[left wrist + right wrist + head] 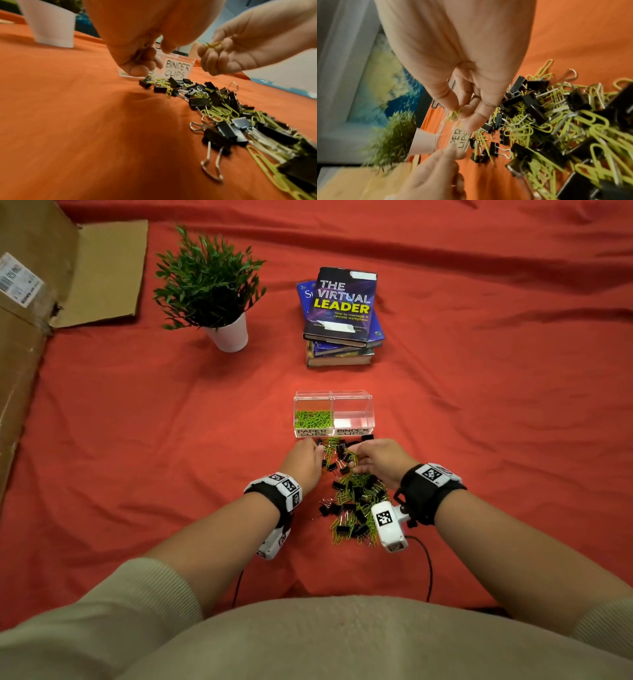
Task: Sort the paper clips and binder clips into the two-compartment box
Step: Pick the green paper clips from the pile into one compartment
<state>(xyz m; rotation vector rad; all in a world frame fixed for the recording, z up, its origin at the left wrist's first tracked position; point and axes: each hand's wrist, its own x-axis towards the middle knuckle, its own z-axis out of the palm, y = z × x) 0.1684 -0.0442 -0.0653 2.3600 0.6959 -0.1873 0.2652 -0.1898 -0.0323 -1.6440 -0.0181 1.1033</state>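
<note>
**Picking green from black, one pinch at a time**

Here, my right hand (376, 455) pinches a small bunch of green paper clips (454, 115) between thumb and fingertips, just above the far end of the mixed pile (356, 501) on the red cloth (137, 440). My left hand (303, 457) has its fingers curled down at the pile's edge, touching the front of the clear box (352, 405); whether it grips anything I cannot tell, as the wrist view is blurred there.

The paper clips are light, thin wire, and I judge they hook into one another, so a pinch likely lifts several at once. Best to take them by the loop end and shake off stragglers. The black binder clips (199, 102) are heavier and stiff, with springy silver wire handles (211, 166); I would take them by the black body, since the handles swing and snag the green wire.

The box's left compartment, labelled "PAPER CLIPS" (313, 433), already holds a layer of green clips. The right one, labelled "BINDER CLIPS" (177, 69), looks empty. Farther off, the top book of a stack (342, 302) reads "THE VIRTUAL LEADER", with "How to manage a remote workplace" beneath. A cardboard carton (20, 282) carries a shipping label too small to read.
</note>
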